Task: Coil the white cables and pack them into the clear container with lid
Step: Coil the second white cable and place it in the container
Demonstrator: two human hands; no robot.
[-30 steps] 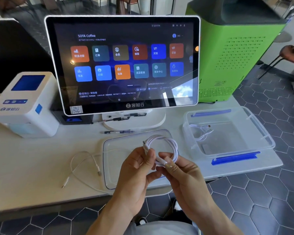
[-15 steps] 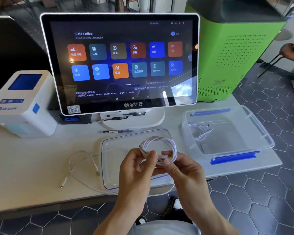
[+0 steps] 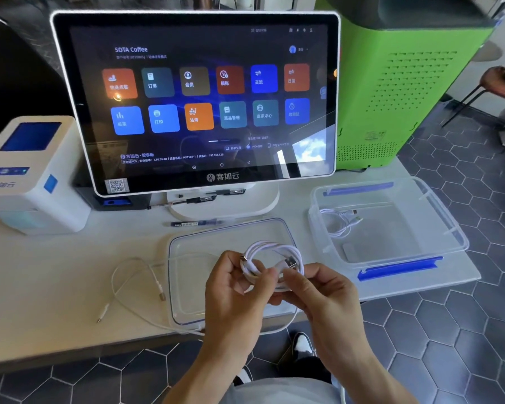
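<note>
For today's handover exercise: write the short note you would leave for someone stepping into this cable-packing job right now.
Left hand and right hand: both pinch one coiled white cable above the lid.
Clear container: open, at the right on the table, with one coiled cable inside.
Loose cable: uncoiled, left of the lid.
Done: one cable packed, a second coiled.
Left: place the held coil in the container, coil and pack the loose one, fit the lid.

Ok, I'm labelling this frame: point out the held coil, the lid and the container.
coil (image 3: 270, 247), head view, top arc of the loops.
lid (image 3: 204, 275), head view, bare clear panel left of the hands.
container (image 3: 403, 265), head view, front rim above the blue clip.
</note>
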